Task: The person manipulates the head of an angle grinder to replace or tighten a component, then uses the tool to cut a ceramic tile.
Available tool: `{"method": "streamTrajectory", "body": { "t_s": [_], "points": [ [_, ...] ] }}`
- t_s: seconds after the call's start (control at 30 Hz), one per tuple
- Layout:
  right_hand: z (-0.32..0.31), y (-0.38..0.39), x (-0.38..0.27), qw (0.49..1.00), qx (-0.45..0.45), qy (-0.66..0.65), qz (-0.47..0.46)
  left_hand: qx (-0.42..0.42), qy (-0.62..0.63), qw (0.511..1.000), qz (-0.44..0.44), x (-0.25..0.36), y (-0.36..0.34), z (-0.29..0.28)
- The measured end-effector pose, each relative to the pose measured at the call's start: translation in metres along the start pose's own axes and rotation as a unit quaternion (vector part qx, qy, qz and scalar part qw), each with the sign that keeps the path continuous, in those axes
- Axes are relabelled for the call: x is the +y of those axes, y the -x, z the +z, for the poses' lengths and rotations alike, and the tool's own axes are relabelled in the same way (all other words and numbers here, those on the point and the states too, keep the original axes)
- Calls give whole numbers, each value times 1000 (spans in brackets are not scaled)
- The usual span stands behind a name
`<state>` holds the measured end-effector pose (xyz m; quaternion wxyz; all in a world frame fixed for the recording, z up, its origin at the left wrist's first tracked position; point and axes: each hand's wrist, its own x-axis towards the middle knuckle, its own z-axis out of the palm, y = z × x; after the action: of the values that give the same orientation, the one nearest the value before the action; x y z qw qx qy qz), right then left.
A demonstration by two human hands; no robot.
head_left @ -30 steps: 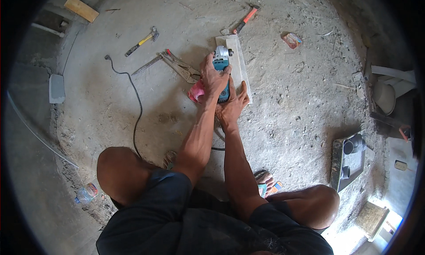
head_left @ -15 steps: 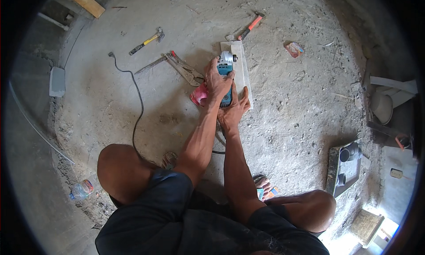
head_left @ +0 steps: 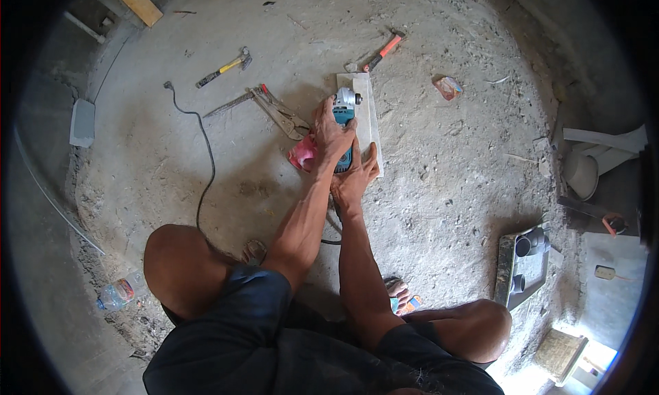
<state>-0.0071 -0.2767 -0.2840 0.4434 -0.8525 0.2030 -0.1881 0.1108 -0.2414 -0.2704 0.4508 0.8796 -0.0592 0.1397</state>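
Note:
Between my two hands is a teal angle grinder [head_left: 344,115] with a silver head, its bare spindle pointing right. My left hand [head_left: 331,133] wraps its body just behind the head. Farther back, my right hand [head_left: 353,182] grips the rear of the body, some fingers spread at its right side. The grinder lies over pale flat boards or tiles [head_left: 373,137] on the ground. Beside my left wrist is a pink-red crumpled wrapper or cloth [head_left: 302,153]. Locking pliers [head_left: 279,118] lie left of the grinder, next to a long thin metal bar [head_left: 230,105].
A yellow-handled hammer [head_left: 224,72] and an orange-handled hammer [head_left: 384,50] lie farther off. A black cable [head_left: 208,148] curves across the rough ground at left. At right stands a tray [head_left: 504,271] with grey pipe fittings. A plastic bottle [head_left: 118,294] lies at lower left.
The whole view has shifted slightly, so things on the ground appear a little farther left. My hands keep the same grip on the angle grinder.

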Motion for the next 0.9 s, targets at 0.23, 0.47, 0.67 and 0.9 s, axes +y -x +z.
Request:
{"method": "streamTrajectory", "body": {
  "t_s": [0.23, 0.47, 0.67, 0.9],
  "points": [
    [-6, 1, 6, 999, -10, 24, -22, -11, -6, 1000, -4, 2, 0, 0],
    [-68, -67, 56, 938, -281, -193, 61, 13, -12, 1000, 25, -6, 0, 8],
    [-90, -190, 14, 973, -164, 53, -151, -2, 9, 1000, 18, 0, 0, 8],
    [-53, -225, 9, 885, -294, 150, -329, -13, 4, 1000, 22, -4, -2, -1]
  ]
}}
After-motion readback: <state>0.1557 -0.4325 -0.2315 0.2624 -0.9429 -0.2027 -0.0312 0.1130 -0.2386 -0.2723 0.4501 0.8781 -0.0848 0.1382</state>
